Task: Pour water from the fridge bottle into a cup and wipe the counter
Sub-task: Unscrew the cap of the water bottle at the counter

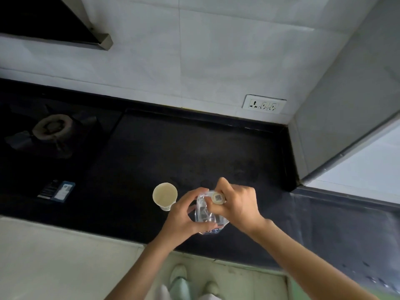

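left hand (pixel 184 215) grips bottle (pixel 207 215) — right hand (pixel 236 202) fingers pinch its cap (pixel 218 198).

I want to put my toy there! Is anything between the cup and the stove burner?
No. In the head view, only bare black counter lies between the cup and the burner. The small box sits off to the side.

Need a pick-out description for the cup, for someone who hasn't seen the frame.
Start at the black counter under the white tiled wall, with the gas burner at its left. Near the front edge, just left of the two hands working on the clear bottle, stands the cup. It is the only pale, open-topped round thing there, upright and untouched.
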The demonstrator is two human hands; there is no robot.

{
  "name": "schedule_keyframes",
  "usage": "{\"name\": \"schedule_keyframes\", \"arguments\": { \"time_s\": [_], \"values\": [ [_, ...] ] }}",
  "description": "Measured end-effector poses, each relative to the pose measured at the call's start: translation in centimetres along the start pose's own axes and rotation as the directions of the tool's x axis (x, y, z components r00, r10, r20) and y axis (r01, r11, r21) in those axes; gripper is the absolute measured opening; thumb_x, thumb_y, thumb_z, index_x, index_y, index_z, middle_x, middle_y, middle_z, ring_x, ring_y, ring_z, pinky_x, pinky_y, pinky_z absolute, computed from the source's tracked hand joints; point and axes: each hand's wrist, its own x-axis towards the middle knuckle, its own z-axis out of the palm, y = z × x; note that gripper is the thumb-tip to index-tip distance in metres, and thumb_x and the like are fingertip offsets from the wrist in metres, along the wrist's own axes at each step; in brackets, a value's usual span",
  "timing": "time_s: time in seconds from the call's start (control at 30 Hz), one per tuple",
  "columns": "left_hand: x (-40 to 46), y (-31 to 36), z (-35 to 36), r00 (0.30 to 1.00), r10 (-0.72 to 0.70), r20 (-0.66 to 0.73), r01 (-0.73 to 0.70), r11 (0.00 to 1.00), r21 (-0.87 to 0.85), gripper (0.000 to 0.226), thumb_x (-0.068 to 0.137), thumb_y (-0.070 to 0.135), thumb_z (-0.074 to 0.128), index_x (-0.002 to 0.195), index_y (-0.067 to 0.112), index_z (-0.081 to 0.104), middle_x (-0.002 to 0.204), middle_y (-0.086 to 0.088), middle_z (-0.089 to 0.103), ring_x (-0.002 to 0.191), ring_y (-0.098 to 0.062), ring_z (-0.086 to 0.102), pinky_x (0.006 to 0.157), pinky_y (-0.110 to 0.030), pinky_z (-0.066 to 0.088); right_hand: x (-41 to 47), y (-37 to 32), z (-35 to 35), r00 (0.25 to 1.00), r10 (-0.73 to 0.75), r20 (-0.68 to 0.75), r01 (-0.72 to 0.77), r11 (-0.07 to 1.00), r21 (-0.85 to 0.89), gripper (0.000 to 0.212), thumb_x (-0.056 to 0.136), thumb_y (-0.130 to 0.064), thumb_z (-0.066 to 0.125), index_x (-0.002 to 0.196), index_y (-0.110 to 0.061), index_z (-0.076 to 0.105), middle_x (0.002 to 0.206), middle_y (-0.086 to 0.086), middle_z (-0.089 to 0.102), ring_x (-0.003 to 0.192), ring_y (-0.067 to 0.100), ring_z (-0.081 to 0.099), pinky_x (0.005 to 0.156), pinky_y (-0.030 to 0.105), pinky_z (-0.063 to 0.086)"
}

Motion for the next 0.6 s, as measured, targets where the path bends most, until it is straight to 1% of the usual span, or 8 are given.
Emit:
{"name": "schedule_keyframes", "arguments": {
  "time_s": [0.13, 0.27, 0.33, 0.43, 0.5, 0.53, 0.57, 0.6],
  "values": [
    [0.9, 0.2, -1.0, 0.996, -0.043, 0.076, 0.043, 0.999, 0.003, 0.074, 0.060, 0.017, 0.090, 0.124, 0.030, 0.057, 0.121, 0.012, 0.063, 0.119, -0.011, 0.058, 0.098, -0.029, 0.049, 0.6, 0.6, 0.1, 0.993, -0.113, 0.031, 0.110, 0.990, 0.087, 0.034, 0.078, -0.040, 0.059, 0.065, -0.013, 0.043, 0.049, -0.014, 0.027, 0.037, 0.007, 0.023, 0.037, 0.016, 0.020],
    [1.7, 0.6, -2.1, 0.980, -0.099, 0.171, 0.096, 0.995, 0.026, 0.073, 0.060, 0.013, 0.090, 0.122, 0.033, 0.057, 0.121, 0.009, 0.063, 0.119, -0.011, 0.058, 0.099, -0.029, 0.050, 1.0, 0.8, 0.3, 0.989, -0.133, 0.067, 0.121, 0.980, 0.160, 0.034, 0.080, -0.040, 0.060, 0.068, -0.016, 0.039, 0.050, -0.015, 0.025, 0.039, 0.008, 0.021, 0.040, 0.015, 0.018],
    [2.1, 0.9, -2.5, 0.969, -0.128, 0.210, 0.123, 0.992, 0.037, 0.075, 0.060, 0.008, 0.089, 0.123, 0.033, 0.057, 0.120, 0.010, 0.064, 0.117, -0.008, 0.059, 0.095, -0.025, 0.051, 1.1, 0.8, 0.4, 0.986, -0.145, 0.083, 0.126, 0.972, 0.196, 0.035, 0.080, -0.040, 0.060, 0.068, -0.015, 0.038, 0.051, -0.016, 0.025, 0.040, 0.008, 0.020, 0.042, 0.012, 0.015],
    [2.8, 1.4, -3.1, 0.939, -0.187, 0.289, 0.176, 0.982, 0.063, 0.076, 0.062, 0.006, 0.088, 0.123, 0.037, 0.054, 0.117, 0.021, 0.065, 0.111, -0.001, 0.061, 0.087, -0.017, 0.051, 1.4, 1.2, 0.5, 0.978, -0.180, 0.109, 0.148, 0.955, 0.257, 0.033, 0.078, -0.037, 0.061, 0.072, -0.019, 0.035, 0.053, -0.017, 0.026, 0.042, 0.008, 0.021, 0.045, 0.007, 0.011],
    [3.3, 1.8, -3.5, 0.914, -0.222, 0.339, 0.202, 0.975, 0.093, 0.077, 0.063, 0.006, 0.088, 0.123, 0.041, 0.052, 0.117, 0.021, 0.065, 0.111, 0.003, 0.060, 0.085, -0.014, 0.050, 1.9, 1.5, 0.5, 0.959, -0.249, 0.137, 0.199, 0.932, 0.303, 0.031, 0.079, -0.037, 0.061, 0.075, -0.021, 0.035, 0.053, -0.016, 0.028, 0.042, 0.007, 0.023, 0.045, 0.009, 0.015],
    [3.6, 1.9, -3.7, 0.901, -0.234, 0.365, 0.210, 0.972, 0.104, 0.078, 0.064, 0.007, 0.087, 0.124, 0.041, 0.052, 0.119, 0.019, 0.065, 0.112, 0.002, 0.060, 0.087, -0.015, 0.050, 2.1, 1.8, 0.4, 0.936, -0.312, 0.160, 0.248, 0.912, 0.327, 0.027, 0.079, -0.036, 0.061, 0.079, -0.022, 0.038, 0.052, -0.014, 0.032, 0.042, 0.007, 0.025, 0.044, 0.011, 0.018],
    [3.8, 2.0, -3.8, 0.890, -0.243, 0.385, 0.215, 0.970, 0.115, 0.078, 0.064, 0.007, 0.087, 0.126, 0.040, 0.052, 0.122, 0.016, 0.064, 0.114, 0.000, 0.059, 0.091, -0.018, 0.051, 2.4, 2.2, 0.3, 0.904, -0.385, 0.188, 0.304, 0.885, 0.352, 0.024, 0.079, -0.034, 0.064, 0.086, -0.022, 0.044, 0.052, -0.011, 0.040, 0.043, 0.008, 0.030, 0.043, 0.014, 0.023],
    [4.0, 2.1, -3.9, 0.883, -0.252, 0.397, 0.221, 0.968, 0.123, 0.078, 0.064, 0.008, 0.087, 0.127, 0.038, 0.052, 0.124, 0.013, 0.063, 0.115, -0.002, 0.059, 0.095, -0.022, 0.050, 2.9, 2.5, -0.1, 0.865, -0.451, 0.219, 0.355, 0.859, 0.368, 0.027, 0.078, -0.031, 0.068, 0.096, -0.022, 0.049, 0.056, -0.009, 0.049, 0.044, 0.008, 0.037, 0.043, 0.016, 0.028]
  ]
}}
